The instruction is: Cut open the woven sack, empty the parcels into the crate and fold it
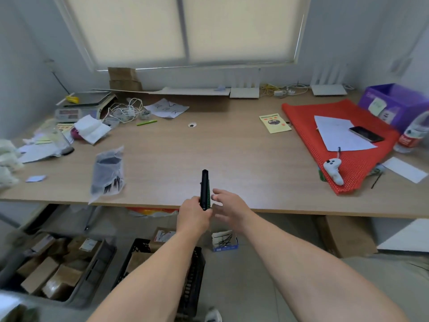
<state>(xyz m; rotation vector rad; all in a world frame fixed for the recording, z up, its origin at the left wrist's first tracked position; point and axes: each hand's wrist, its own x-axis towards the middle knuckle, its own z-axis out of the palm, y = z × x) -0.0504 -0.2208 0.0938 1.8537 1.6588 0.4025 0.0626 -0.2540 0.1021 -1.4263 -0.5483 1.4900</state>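
My left hand [193, 216] grips a black utility knife [204, 187] with a green edge, held upright over the table's front edge [290, 211]. My right hand [228, 203] hovers just right of the knife with its fingers spread, holding nothing. On the floor under my forearms stands a black plastic crate [139, 254] with brown parcels in it. A grey crate [102, 263] to its left holds several cardboard parcels. A red woven mesh sack [362, 168] lies flat on the table's right side.
On the table lie a clear plastic bag with dark contents [107, 174], a scale [76, 110], tangled white cables [125, 110], a yellow booklet [275, 123], paper and a phone [366, 134] on the red mesh, a bottle [413, 133] and a purple box [399, 98].
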